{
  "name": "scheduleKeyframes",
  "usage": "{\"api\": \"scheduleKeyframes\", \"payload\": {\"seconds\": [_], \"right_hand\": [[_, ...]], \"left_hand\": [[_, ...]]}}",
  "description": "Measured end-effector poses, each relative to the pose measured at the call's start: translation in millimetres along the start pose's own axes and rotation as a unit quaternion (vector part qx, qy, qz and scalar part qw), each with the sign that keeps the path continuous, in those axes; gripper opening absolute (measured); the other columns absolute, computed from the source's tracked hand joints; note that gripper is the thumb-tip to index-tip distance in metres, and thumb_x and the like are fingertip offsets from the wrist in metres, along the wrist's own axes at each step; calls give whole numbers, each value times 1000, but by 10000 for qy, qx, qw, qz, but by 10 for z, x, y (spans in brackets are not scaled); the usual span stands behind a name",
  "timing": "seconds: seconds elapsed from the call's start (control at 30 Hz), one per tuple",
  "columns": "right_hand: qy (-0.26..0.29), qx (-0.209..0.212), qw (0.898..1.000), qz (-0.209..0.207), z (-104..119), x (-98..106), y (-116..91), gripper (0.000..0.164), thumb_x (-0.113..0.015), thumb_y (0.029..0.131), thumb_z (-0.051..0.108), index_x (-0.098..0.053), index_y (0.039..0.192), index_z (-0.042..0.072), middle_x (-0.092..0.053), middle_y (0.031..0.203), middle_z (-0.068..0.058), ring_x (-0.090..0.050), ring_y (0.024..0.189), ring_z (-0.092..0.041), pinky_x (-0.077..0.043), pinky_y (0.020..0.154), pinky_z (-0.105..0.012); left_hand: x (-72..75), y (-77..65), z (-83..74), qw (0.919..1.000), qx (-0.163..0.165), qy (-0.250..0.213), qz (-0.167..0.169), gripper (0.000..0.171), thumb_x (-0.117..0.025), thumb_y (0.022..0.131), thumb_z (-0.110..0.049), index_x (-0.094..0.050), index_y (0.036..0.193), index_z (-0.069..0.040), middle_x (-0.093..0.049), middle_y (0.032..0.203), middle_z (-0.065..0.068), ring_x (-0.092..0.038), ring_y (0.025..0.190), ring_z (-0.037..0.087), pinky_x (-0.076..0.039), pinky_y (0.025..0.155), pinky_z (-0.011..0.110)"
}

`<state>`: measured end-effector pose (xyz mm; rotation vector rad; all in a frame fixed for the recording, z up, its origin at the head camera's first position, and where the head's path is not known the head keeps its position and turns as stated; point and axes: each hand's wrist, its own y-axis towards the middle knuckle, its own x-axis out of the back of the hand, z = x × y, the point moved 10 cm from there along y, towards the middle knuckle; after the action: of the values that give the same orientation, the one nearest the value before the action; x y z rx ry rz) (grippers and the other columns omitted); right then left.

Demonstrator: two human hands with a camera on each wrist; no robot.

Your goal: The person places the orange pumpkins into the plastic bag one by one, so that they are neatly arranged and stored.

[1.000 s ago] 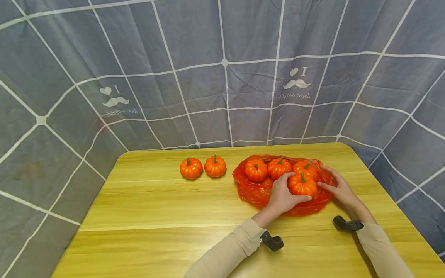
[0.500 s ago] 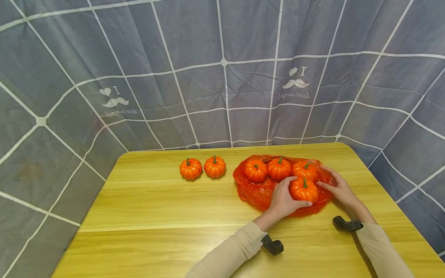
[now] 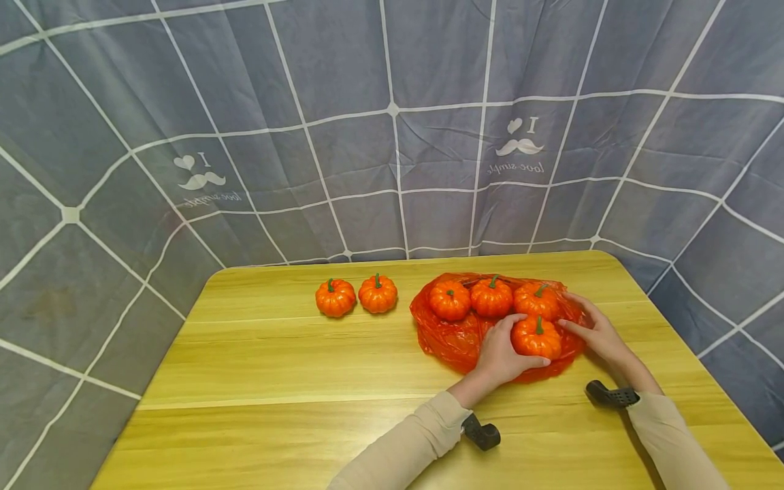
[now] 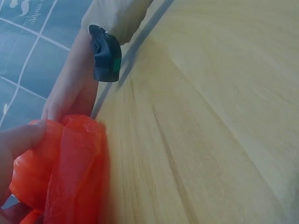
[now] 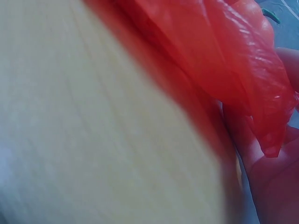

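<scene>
My left hand [image 3: 499, 354] grips a small orange pumpkin [image 3: 536, 340] with a green stem, thumb along its near side and fingers over its far left. The pumpkin is at the front right of a red plastic bag [image 3: 453, 337], which lies spread on the table. My right hand [image 3: 603, 338] holds the bag's right side, with film between thumb and fingers in the right wrist view. Three more pumpkins sit in a row along the back of the bag: a left one [image 3: 450, 301], a middle one [image 3: 492, 298] and a right one [image 3: 533, 299], partly covered by the film.
Two similar pumpkins, one at left [image 3: 335, 298] and one beside it [image 3: 378, 294], stand on the wooden table [image 3: 275, 374] left of the bag. A grey checked curtain [image 3: 343, 136] hangs behind the table and along both sides. Each wrist wears a black device.
My left hand has brought the gripped pumpkin slightly down toward the near side of the bag, away from the back row. The right hand has stayed in place.
</scene>
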<state>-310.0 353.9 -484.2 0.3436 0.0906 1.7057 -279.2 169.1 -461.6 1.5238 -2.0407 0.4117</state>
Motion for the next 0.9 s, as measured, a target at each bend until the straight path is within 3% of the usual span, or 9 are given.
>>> {"api": "scheduleKeyframes", "payload": {"seconds": [0.17, 0.53, 0.9], "right_hand": [[105, -13, 9999, 25, -9, -9, 0, 55, -56, 93, -3, -38, 144, 5, -44, 133, 18, -50, 111, 13, -47, 85, -7], [56, 7, 10000, 42, -11, -12, 3, 56, -56, 93, -2, -33, 144, -1, -44, 131, 21, -50, 112, 14, -47, 84, -7], [-256, -128, 9996, -33, -12, -16, -4, 56, -56, 93, 1, -37, 146, 8, -42, 136, 15, -45, 112, 15, -45, 86, -5]], "left_hand": [[-17, -3, 30, 9999, 102, 35, 59, 75, -87, 66, -37, -52, 132, -26, -58, 126, -6, -53, 115, 11, -44, 96, 27], [-51, -5, 49, 9998, 45, 62, 158, 75, -86, 68, -36, -52, 135, -29, -54, 126, -5, -52, 114, 10, -43, 94, 26], [-91, 1, 60, 9992, 84, 352, 154, 74, -85, 69, -39, -52, 135, -33, -53, 123, -5, -53, 110, 11, -45, 92, 27]]}}
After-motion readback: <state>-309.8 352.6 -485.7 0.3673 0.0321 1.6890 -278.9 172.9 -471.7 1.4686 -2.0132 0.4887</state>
